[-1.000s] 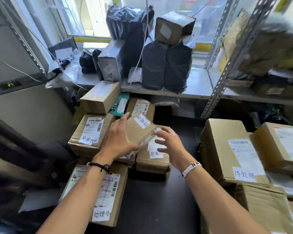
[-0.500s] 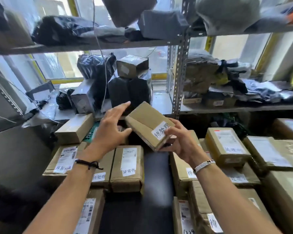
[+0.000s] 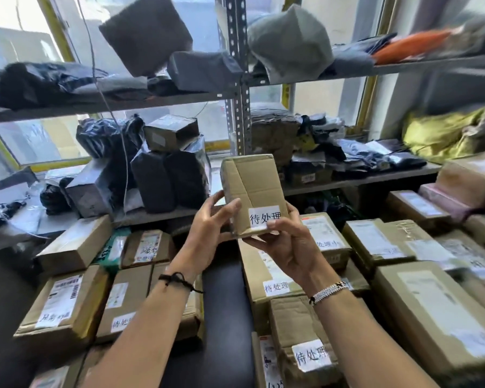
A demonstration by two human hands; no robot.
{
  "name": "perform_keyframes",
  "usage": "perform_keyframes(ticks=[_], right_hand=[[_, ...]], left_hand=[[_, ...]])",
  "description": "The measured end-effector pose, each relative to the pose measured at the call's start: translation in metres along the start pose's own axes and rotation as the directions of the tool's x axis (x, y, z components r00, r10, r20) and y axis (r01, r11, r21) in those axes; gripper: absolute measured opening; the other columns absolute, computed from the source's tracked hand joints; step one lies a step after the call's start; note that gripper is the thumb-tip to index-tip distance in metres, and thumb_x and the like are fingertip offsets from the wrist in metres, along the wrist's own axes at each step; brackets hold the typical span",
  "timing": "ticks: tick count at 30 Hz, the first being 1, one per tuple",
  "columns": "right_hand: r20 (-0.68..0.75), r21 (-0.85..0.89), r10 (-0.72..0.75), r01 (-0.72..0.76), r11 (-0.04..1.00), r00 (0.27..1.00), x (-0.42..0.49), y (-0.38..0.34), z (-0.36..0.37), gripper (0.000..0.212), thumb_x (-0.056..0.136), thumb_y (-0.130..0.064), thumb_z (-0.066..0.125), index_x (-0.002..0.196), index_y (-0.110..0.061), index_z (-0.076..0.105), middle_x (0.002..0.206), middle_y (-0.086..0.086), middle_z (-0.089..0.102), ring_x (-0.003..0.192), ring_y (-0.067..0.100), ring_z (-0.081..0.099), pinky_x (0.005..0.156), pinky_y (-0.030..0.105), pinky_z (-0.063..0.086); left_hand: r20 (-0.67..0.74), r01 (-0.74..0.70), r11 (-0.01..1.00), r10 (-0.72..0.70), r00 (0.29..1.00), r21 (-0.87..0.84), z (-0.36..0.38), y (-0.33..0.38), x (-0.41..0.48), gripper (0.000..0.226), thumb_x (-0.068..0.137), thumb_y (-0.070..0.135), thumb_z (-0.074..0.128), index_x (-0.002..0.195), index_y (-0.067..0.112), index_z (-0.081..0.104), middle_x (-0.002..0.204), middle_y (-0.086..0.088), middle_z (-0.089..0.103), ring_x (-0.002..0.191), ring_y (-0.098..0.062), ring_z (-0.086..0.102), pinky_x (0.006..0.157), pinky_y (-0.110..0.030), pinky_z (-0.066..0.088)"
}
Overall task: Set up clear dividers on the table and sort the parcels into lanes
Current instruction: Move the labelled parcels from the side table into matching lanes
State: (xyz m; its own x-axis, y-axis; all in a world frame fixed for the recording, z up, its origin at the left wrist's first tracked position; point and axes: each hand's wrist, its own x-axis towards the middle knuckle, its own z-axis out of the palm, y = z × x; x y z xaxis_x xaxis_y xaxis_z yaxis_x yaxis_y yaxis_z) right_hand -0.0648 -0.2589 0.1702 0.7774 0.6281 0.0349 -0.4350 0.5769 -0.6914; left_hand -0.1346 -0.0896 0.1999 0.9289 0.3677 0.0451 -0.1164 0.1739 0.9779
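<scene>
Shelf rack [image 3: 237, 79]: grey metal, spanning 10 to 2 o'clock, its boards piled with black and grey bagged packets and a few cartons.
Table [image 3: 221, 317]: dark top, showing as a bare strip at 6 o'clock between two groups of boxes.
Right-hand parcels [image 3: 437, 312]: brown cartons from 3 to 5 o'clock, packed side by side, several with white stickers.
Left-hand parcels [image 3: 65, 303]: brown cartons from 7 to 9 o'clock, also close together and stickered.
Held box [image 3: 256, 186]: a small brown carton near the centre, in the air above the table strip, stood on end with its top toward 12 o'clock.
Left hand [image 3: 207, 233]: grips the box's lower left edge, thumb on the front face, fingers wrapped behind.
Right hand [image 3: 291, 245]: cups the lower right corner, thumb laid across the front; whether the base sits on the palm I cannot tell.
Sticker [image 3: 264, 217]: white, on the box's lower front, reading 待处理, just above the right thumb.
Wristbands: a black cord [image 3: 177, 280] on the left wrist, a pale beaded band [image 3: 329, 291] on the right.
</scene>
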Motion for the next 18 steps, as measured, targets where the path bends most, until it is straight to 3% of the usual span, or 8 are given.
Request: perform_keyframes(ticks=[6, 10, 12, 15, 18], right_hand=[[-0.057, -0.136, -0.036, 0.028, 0.99, 0.998, -0.01, -0.02, -0.021, 0.07, 0.074, -0.003, 0.073, 0.137, -0.021, 0.05, 0.119, 0.019, 0.072, 0.109, 0.039, 0.069, 0.106, 0.065, 0.049], [-0.155, -0.297, -0.038, -0.01, 0.955, 0.987, -0.013, -0.033, -0.03, 0.065, 0.076, -0.013, 0.077, 0.136, -0.02, 0.055, 0.119, 0.017, 0.074, 0.102, 0.03, 0.073, 0.098, 0.049, 0.058], [-0.206, -0.385, -0.029, -0.054, 0.921, 0.978, -0.013, -0.033, -0.033, 0.051, 0.084, -0.017, 0.076, 0.133, -0.019, 0.06, 0.119, 0.018, 0.075, 0.101, 0.03, 0.073, 0.09, 0.044, 0.06], [-0.239, -0.432, -0.006, -0.101, 0.896, 0.971, -0.008, -0.03, -0.037, 0.03, 0.095, -0.02, 0.069, 0.123, -0.012, 0.068, 0.115, 0.022, 0.075, 0.097, 0.034, 0.074, 0.084, 0.046, 0.061], [-0.257, -0.523, -0.042, -0.102, 0.847, 0.966, 0.0, -0.024, -0.043, 0.017, 0.097, -0.026, 0.069, 0.112, -0.016, 0.073, 0.104, 0.012, 0.08, 0.09, 0.026, 0.078, 0.071, 0.034, 0.063]], left_hand=[[0.036, 0.003, 0.999, -0.001, 0.999, -0.04, 0.026, -0.016, 0.004, 0.06, 0.083, 0.038, 0.078, 0.136, 0.015, 0.062, 0.126, -0.014, 0.074, 0.112, -0.035, 0.073, 0.093, -0.062, 0.059], [0.025, 0.049, 0.997, -0.047, 0.999, -0.057, 0.039, -0.028, 0.007, 0.041, 0.093, 0.035, 0.072, 0.128, 0.013, 0.069, 0.12, -0.013, 0.077, 0.106, -0.03, 0.075, 0.094, -0.063, 0.057], [0.023, 0.081, 0.995, -0.08, 0.997, -0.059, 0.043, -0.035, 0.01, 0.041, 0.1, 0.035, 0.067, 0.131, 0.009, 0.067, 0.12, -0.015, 0.076, 0.11, -0.032, 0.074, 0.095, -0.062, 0.058], [0.003, 0.132, 0.99, -0.132, 0.991, -0.042, 0.047, -0.044, 0.018, 0.042, 0.105, 0.037, 0.059, 0.135, 0.008, 0.065, 0.12, -0.013, 0.077, 0.106, -0.026, 0.076, 0.085, -0.047, 0.064], [-0.045, 0.187, 0.982, -0.188, 0.981, -0.011, 0.05, -0.056, 0.027, 0.044, 0.109, 0.041, 0.048, 0.13, 0.009, 0.069, 0.115, -0.011, 0.079, 0.106, -0.029, 0.076, 0.074, -0.037, 0.064]])
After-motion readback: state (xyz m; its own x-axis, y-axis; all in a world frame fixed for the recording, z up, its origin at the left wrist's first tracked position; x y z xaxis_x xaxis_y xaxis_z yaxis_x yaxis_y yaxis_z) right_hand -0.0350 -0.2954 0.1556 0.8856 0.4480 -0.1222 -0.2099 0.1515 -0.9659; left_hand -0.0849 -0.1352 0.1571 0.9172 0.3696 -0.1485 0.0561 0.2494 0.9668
